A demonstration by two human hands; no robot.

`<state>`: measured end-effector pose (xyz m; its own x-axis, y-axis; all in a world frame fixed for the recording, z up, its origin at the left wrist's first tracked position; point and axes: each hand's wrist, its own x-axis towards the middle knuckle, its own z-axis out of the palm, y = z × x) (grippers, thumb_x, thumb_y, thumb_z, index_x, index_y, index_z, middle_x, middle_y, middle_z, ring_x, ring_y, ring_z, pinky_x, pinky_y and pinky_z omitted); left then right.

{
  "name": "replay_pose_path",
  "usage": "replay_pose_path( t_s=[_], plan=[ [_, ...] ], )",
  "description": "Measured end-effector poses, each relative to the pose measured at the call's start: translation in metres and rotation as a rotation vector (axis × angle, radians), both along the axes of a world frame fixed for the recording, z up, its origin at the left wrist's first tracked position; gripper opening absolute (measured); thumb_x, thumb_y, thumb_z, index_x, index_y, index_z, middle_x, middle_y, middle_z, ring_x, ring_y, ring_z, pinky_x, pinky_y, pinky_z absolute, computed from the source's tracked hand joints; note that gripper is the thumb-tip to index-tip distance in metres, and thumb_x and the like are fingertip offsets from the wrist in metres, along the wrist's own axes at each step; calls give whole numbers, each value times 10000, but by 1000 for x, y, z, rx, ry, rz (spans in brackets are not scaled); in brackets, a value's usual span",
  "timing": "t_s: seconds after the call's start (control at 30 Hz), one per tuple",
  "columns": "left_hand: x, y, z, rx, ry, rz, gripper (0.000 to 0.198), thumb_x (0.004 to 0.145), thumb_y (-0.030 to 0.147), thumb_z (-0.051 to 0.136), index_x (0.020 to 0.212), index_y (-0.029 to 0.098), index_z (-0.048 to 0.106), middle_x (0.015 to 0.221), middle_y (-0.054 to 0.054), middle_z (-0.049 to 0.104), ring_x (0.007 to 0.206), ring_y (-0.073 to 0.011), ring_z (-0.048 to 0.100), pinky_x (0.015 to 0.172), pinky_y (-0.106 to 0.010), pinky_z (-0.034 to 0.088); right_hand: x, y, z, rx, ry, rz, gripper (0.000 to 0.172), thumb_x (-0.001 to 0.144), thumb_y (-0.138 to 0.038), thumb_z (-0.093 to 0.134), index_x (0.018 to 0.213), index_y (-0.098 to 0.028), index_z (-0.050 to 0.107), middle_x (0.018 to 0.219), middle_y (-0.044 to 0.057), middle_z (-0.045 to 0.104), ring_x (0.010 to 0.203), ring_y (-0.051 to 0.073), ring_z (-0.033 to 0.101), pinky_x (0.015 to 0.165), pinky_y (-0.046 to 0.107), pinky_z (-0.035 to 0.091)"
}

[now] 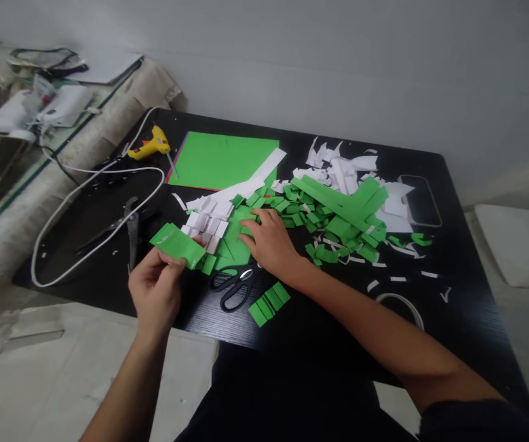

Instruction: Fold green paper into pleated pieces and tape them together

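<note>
Pinched between the thumb and fingers of my left hand (158, 282) is a folded green paper piece (177, 244), raised over the table's left part. My right hand (271, 242) lies with its fingers spread on a green paper sheet (231, 245), beside the heap of small green paper pieces (298, 205). Between the hands sit white folded paper pieces (206, 227). Black-handled scissors (239, 285) lie just below my right hand, their blades hidden. Nearer the front edge is a folded green strip (270, 304).
A yellow glue gun (153, 144) with a white cable (38, 245) lies at the left, near pliers (132, 230). Green sheets (227, 156) are stacked at the back. White paper scraps (342, 169), green strips (351, 202) and a tape roll (418, 316) occupy the right.
</note>
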<state>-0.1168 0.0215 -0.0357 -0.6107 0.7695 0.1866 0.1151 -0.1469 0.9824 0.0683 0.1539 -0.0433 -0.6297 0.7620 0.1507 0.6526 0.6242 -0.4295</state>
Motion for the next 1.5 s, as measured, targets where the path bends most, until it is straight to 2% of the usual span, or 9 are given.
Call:
replay_pose_path(
  t_s=[0.13,0.27,0.37,0.57,0.7,0.9,1.13,1.3,1.5],
  plan=[
    [4,2,0,54,-249,-52,182,742,158,745,639,204,602,726,-11,699,735,-237,724,723,-375,597,-1,2,1,25,80,5,320,982,-182,691,1295,-146,747,1397,212,630,1314,387,542,1087,549,499],
    [4,-3,-2,48,-290,-68,211,714,211,797,615,211,610,615,10,614,708,-232,697,687,-352,582,-7,9,9,57,173,64,449,967,-58,551,1388,-138,683,1439,188,632,1369,346,543,1174,529,446],
    [5,-8,-2,38,-305,-120,240,724,258,812,611,211,605,689,-24,680,757,-253,719,694,-373,592,-13,15,9,56,125,150,511,948,-2,495,1393,-150,696,1551,171,587,1473,347,487,1202,532,425],
    [13,-15,-6,5,-291,-157,256,727,301,816,591,204,621,768,-70,759,762,-283,739,632,-386,602,-16,17,-2,3,44,210,510,934,15,501,1341,-186,734,1566,145,605,1493,344,494,1193,562,433],
    [14,-20,-18,61,-273,-189,219,769,265,827,640,196,663,822,-59,786,793,-276,760,708,-393,619,-14,17,-2,2,100,190,449,947,-5,485,1308,-120,725,1507,189,636,1435,324,549,1187,512,452],
    [11,-29,-31,1,-160,-229,238,841,274,809,675,190,660,894,-85,799,899,-304,774,749,-384,600,-14,18,0,-11,145,157,379,951,-20,477,1222,-94,731,1425,210,675,1355,332,608,1158,495,476],
    [10,-30,-33,-8,-143,-221,264,843,302,808,661,193,651,871,-90,787,876,-306,765,720,-379,585,-17,18,-2,11,223,124,490,921,14,427,1315,-136,677,1424,173,673,1368,301,598,1178,480,473],
    [11,-30,-33,2,-120,-233,243,854,305,800,681,201,663,817,-73,760,866,-289,754,710,-363,578,-20,20,-3,21,173,112,399,942,-13,456,1207,-110,739,1381,190,688,1325,325,620,1155,477,490],
    [12,-30,-32,-3,-113,-244,248,866,304,795,686,201,658,775,-59,743,814,-278,753,649,-334,550,-23,21,0,32,205,150,399,986,-37,438,1232,-147,732,1369,167,703,1319,312,611,1156,488,475]
  ],
)
